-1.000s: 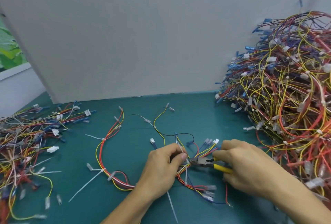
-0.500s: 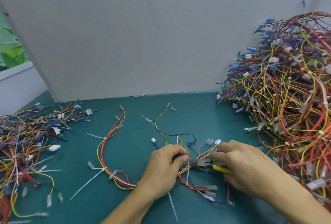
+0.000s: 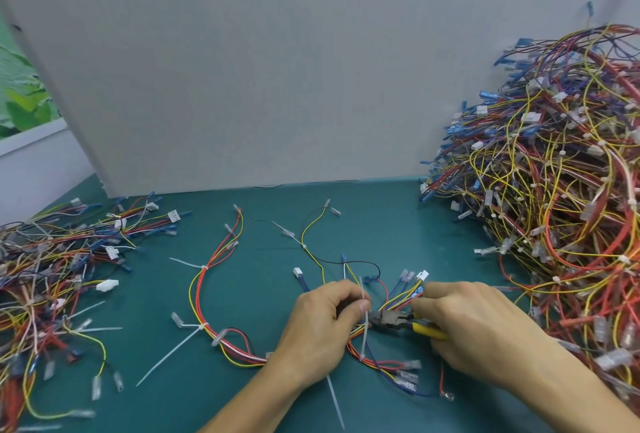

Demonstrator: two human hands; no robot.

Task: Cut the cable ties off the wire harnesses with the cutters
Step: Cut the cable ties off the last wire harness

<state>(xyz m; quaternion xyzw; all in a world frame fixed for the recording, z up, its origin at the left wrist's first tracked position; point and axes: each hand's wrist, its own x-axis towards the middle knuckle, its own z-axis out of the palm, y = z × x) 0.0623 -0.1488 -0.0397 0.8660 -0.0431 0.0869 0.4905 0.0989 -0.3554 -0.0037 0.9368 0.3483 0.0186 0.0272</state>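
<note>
My left hand point(image 3: 322, 328) pinching harness point(image 3: 204, 268) on bench point(image 3: 381, 218), right hand point(image 3: 474, 328) gripping cutters point(image 3: 391, 320), nose at cable tie point(image 3: 363, 339). Judging early: more ties showing here, big pile point(image 3: 554, 207) waiting at my right, smaller left pile point(image 3: 45, 276) likely finished.

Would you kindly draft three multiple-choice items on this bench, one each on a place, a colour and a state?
1. Where on the table is the tallest pile of harnesses? A left; B middle; C right.
2. The handles of the cutters in the right hand are: A yellow; B blue; C red.
3. The left hand: A lies flat; B pinches the wire harness beside the cutters; C hangs empty.
Key: 1 C, it heaps at the right edge; 2 A, yellow grips stick out of the fist; 3 B, its thumb closes on the wires.
</note>
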